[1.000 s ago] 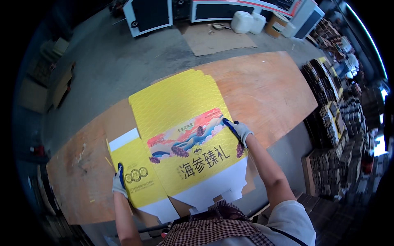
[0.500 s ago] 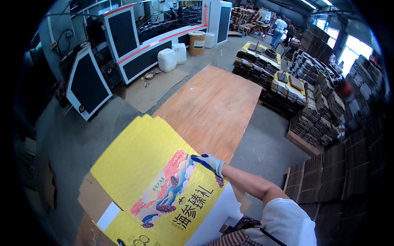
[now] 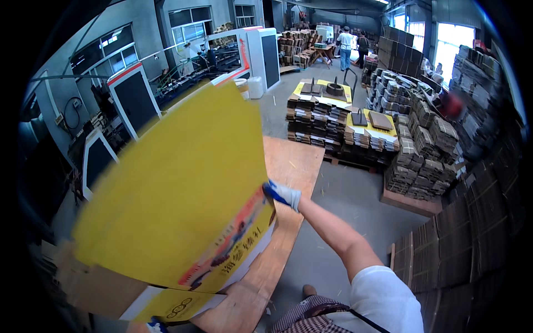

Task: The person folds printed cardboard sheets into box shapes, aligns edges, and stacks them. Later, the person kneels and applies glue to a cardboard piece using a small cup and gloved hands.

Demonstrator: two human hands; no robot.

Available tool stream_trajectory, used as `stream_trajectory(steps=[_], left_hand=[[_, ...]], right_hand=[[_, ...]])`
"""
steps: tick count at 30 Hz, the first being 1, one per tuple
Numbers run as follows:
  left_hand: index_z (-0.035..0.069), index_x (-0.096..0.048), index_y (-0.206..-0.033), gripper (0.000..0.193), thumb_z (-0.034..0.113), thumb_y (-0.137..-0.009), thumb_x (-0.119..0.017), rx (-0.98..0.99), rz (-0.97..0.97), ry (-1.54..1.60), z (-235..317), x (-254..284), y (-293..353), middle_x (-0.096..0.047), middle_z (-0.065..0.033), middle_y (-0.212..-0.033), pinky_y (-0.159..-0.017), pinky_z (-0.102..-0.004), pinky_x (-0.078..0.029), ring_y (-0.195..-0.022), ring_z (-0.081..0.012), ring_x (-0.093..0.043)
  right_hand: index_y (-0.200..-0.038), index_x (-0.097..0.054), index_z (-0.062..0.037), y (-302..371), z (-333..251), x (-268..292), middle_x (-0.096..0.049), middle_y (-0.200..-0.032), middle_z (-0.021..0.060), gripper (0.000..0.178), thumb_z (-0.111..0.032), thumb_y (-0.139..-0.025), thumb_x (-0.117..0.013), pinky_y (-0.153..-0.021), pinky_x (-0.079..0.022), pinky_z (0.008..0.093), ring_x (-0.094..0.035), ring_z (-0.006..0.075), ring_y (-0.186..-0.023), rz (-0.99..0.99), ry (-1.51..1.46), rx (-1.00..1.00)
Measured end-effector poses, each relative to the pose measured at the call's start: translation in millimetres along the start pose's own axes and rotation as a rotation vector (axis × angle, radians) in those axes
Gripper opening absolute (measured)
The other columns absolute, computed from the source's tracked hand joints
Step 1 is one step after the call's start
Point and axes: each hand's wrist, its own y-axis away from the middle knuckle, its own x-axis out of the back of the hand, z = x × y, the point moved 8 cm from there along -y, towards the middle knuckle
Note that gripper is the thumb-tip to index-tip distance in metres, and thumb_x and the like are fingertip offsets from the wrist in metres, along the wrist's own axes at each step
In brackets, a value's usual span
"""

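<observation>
A large yellow printed cardboard box blank [image 3: 177,177] is lifted and tilted above the wooden table [image 3: 288,161], its far side blurred by motion. It carries a red and blue picture strip, dark lettering and bare brown cardboard flaps. My right hand [image 3: 282,195], in a white and blue work glove, is closed on its right edge. My left hand [image 3: 156,325], gloved alike, shows only partly at the bottom edge of the view, closed at the blank's lower edge. Its fingers are partly hidden.
Weighted stacks of cardboard [image 3: 316,119] stand beyond the table on the right. Bundled cardboard [image 3: 425,150] and tall brown piles [image 3: 444,250] line the right side. A large machine [image 3: 261,55] stands at the far left. Two people [image 3: 345,47] are in the distance.
The cardboard blank has risen off the table and tilted up, its far edge swinging upward. Both hands have stayed at its edges. My view has lifted toward the far room.
</observation>
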Motion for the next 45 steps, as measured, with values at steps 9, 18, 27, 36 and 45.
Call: stream_trajectory(steps=[9, 18, 27, 36, 45], left_hand=[[0.004, -0.057, -0.114, 0.028, 0.020, -0.091, -0.060, 0.137, 0.052, -0.209, 80.6, -103.7, -82.5, -0.052, -0.0104, -0.096, -0.071, -0.0337, -0.040, -0.085, -0.0190, -0.048], [0.002, -0.054, -0.122, 0.041, 0.027, -0.091, -0.063, 0.111, 0.152, -0.201, 95.3, -147.0, -113.9, -0.052, -0.0150, -0.108, -0.080, -0.0398, -0.043, -0.096, -0.0256, -0.051], [0.000, -0.050, -0.131, 0.055, 0.034, -0.091, -0.065, 0.177, 0.267, -0.125, 35.1, -172.7, -78.5, -0.053, -0.0195, -0.120, -0.090, -0.0459, -0.046, -0.107, -0.0322, -0.054], [-0.002, -0.047, -0.138, 0.068, 0.042, -0.090, -0.067, 0.219, 0.325, -0.172, -29.3, -226.2, -29.2, -0.054, -0.0234, -0.130, -0.098, -0.0510, -0.048, -0.116, -0.0381, -0.055], [-0.002, -0.044, -0.142, 0.078, 0.050, -0.088, -0.067, 0.142, 0.195, -1.038, -38.6, -474.6, -57.3, -0.053, -0.0251, -0.133, -0.100, -0.0525, -0.046, -0.118, -0.0418, -0.054]], right_hand=[[-0.150, -0.034, -0.0039, 25.2, 56.4, -8.7, -0.051, -0.142, 0.0088, 0.073, -0.035, -0.093, -0.069, -0.107, -0.039, 0.0322, -0.047, 0.0187, -0.125, -0.254, -0.323, -0.164], [-0.143, -0.044, -0.0033, -21.8, 68.1, 4.5, -0.059, -0.131, 0.0055, 0.068, -0.018, -0.085, -0.077, -0.103, -0.043, 0.0317, -0.053, 0.0151, -0.118, 0.199, -0.549, -0.046], [-0.140, -0.047, -0.0041, 11.8, 129.3, 51.0, -0.062, -0.129, 0.0075, 0.053, -0.010, -0.091, -0.065, -0.097, -0.048, 0.0335, -0.059, 0.0176, -0.111, 0.281, -0.219, -0.129], [-0.100, -0.068, -0.0076, -4.5, 82.7, 140.6, -0.070, -0.084, 0.0114, 0.058, -0.064, -0.085, -0.062, -0.073, -0.050, 0.0357, -0.067, 0.0256, -0.079, 0.536, 0.122, -0.786], [-0.106, -0.072, -0.0090, 1.2, 197.6, 329.2, -0.073, -0.103, 0.0157, 0.076, -0.077, -0.085, -0.046, -0.087, -0.051, 0.0415, -0.069, 0.0324, -0.102, 0.414, 0.443, -1.064]])
